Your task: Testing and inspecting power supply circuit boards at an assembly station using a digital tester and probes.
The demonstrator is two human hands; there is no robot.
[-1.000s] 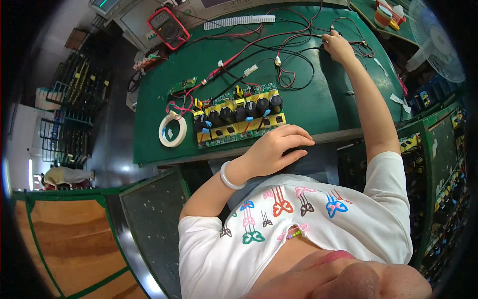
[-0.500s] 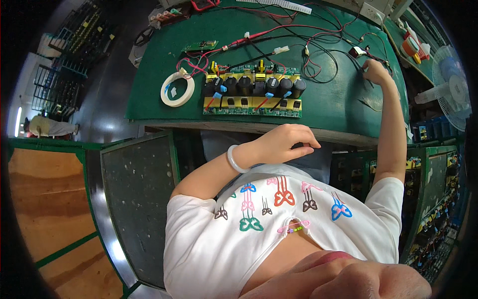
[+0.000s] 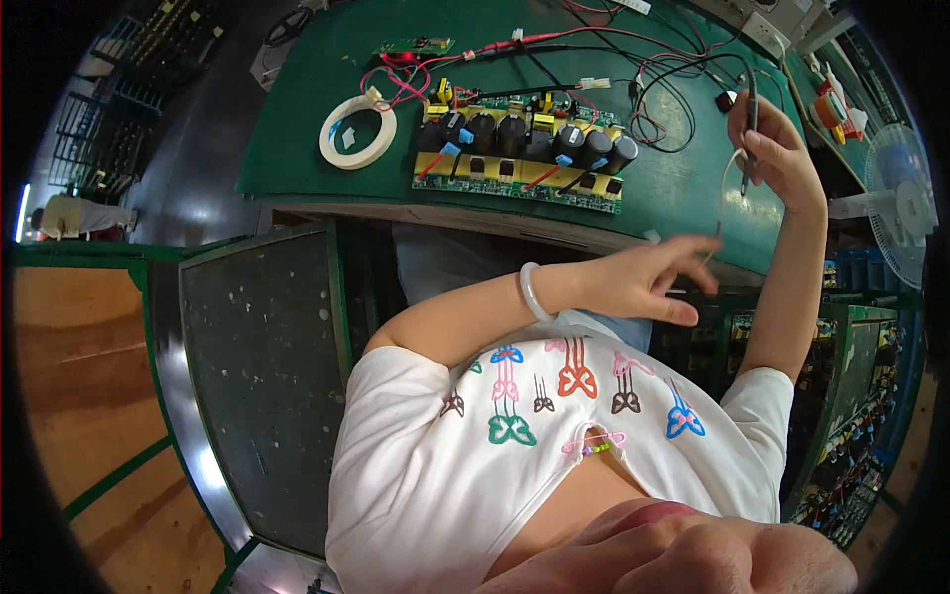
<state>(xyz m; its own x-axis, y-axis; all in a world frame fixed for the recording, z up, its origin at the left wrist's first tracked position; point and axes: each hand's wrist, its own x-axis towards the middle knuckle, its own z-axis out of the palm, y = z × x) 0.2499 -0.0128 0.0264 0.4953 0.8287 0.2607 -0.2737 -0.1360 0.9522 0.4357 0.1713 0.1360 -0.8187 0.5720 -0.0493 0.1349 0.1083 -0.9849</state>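
Observation:
My right hand [image 3: 777,153] is raised over the right end of the green bench, its fingers closed round a slim black pen-shaped tool [image 3: 751,129] with a black cord running from its top. A thin pale wire [image 3: 724,180] hangs beside that hand. My left hand [image 3: 658,280] is in front of the bench edge, fingers apart; its fingertips come close to the wire's lower end, but I cannot tell whether they touch. Left of both hands lies a circuit board [image 3: 520,168] with black cylindrical capacitors, yellow parts and short red and black leads.
A roll of cream tape [image 3: 327,144] lies left of the board, near a small green board [image 3: 416,46]. Red and black cables [image 3: 653,119] tangle across the back of the bench [image 3: 287,168]. A white fan [image 3: 901,203] stands at the right. Racks of boards [image 3: 841,436] fill the lower right.
My right hand has picked up the black pen-shaped tool and drawn it back from the bench. My left hand has moved right, and its fingers have spread. The view has shifted slightly.

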